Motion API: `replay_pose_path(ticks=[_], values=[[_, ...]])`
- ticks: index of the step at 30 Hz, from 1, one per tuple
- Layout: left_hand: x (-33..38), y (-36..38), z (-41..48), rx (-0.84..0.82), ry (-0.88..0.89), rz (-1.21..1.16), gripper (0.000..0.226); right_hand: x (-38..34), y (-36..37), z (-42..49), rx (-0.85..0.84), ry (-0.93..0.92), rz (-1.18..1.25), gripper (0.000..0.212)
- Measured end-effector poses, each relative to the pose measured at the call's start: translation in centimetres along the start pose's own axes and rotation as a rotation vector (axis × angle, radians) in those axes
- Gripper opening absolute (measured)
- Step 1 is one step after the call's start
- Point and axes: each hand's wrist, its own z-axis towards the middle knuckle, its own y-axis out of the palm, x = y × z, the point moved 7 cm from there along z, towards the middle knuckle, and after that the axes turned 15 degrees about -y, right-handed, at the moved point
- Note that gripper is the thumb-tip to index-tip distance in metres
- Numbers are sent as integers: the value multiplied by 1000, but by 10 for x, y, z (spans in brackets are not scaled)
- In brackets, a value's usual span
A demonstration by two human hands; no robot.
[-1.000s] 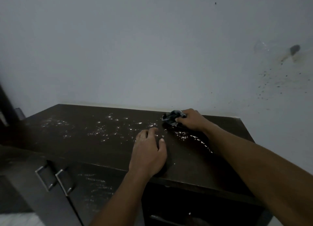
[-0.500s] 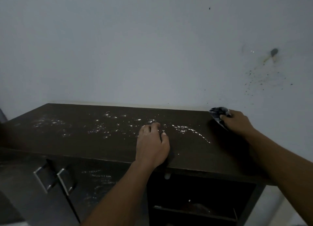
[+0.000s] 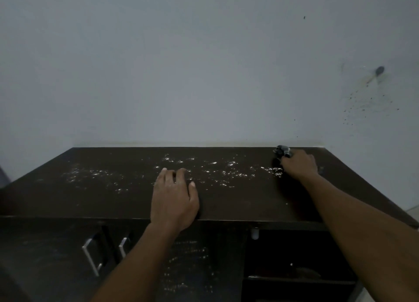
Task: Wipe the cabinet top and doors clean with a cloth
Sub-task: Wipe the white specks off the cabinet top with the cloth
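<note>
A dark brown cabinet top (image 3: 238, 202) stretches across the view, sprinkled with white powder specks (image 3: 217, 168) along its middle. My right hand (image 3: 298, 164) presses a small crumpled dark cloth (image 3: 281, 151) against the top near the back right, by the wall. My left hand (image 3: 173, 199) lies flat on the top at the front edge, fingers spread, holding nothing. Below, two dark doors (image 3: 188, 267) carry white smears.
Two metal handles (image 3: 91, 256) sit on the doors at lower left. At the lower right is an open compartment (image 3: 294, 256) with a shelf. A grey wall (image 3: 204, 75) rises right behind the cabinet, stained at the right.
My right hand swept the cloth from the middle of the top to the far right, then came back a little to the left. The left hand stayed flat in place.
</note>
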Motion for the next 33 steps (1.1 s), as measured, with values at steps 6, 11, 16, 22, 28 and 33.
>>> replay_pose_path(ticks=[6,11,16,22,28,33], values=[[-5,-2,-2,-19,43,-47,54,-98,57,-11,-81,-111,18,24],[-7,-3,4,-37,45,-54,52,-172,90,-28,-140,-160,153,29],[-6,-2,3,-41,65,-46,53,-142,31,-38,97,-33,329,23],[-5,2,1,-73,68,-11,58,-48,-44,-64,70,100,107,20],[-9,2,3,-98,57,-35,56,-55,-17,-106,79,122,-205,28],[-32,-8,15,-71,1,-21,57,-135,37,-93,70,32,-125,28]])
